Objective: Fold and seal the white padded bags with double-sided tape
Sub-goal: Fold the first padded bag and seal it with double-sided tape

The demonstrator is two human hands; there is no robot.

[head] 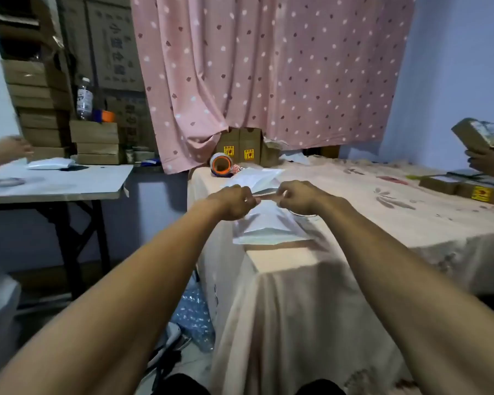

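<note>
Cloth: a pale peach cloth (354,201) with a faint flower print covers the near surface and hangs down over its corner; I cannot tell what is under it.
White padded bag: one white padded bag (268,226) lies flat on the cloth near that corner, just below the two hands.
Second bag: another white bag (251,176) lies on the cloth just beyond the hands.
Left hand: the left hand (231,202) is curled, pinching one end of a thin strip (265,194) above the bag.
Right hand: the right hand (300,196) pinches the other end, so the strip runs between the two hands.
Tape roll: a roll with an orange core (221,164) lies on its side at the far corner of the cloth.
Curtain: a pink spotted curtain (268,67) hangs behind, with brown boxes (241,149) at its foot.
Wall: pale blue wall (454,67) to the right of the curtain.
Table: a folding table (57,181) stands to the left and carries a white packet (50,163).
Stacked boxes: cardboard boxes (37,104) are piled behind that table, with a plastic bottle (84,99) on a lower stack.
Other people: a blurred hand (10,148) shows at the left edge; at the right edge another hand (488,161) holds a small carton (479,135).
Right side of cloth: more small cartons (465,189) sit there.
Floor: bubble wrap (194,317) lies beside the hanging cloth.
</note>
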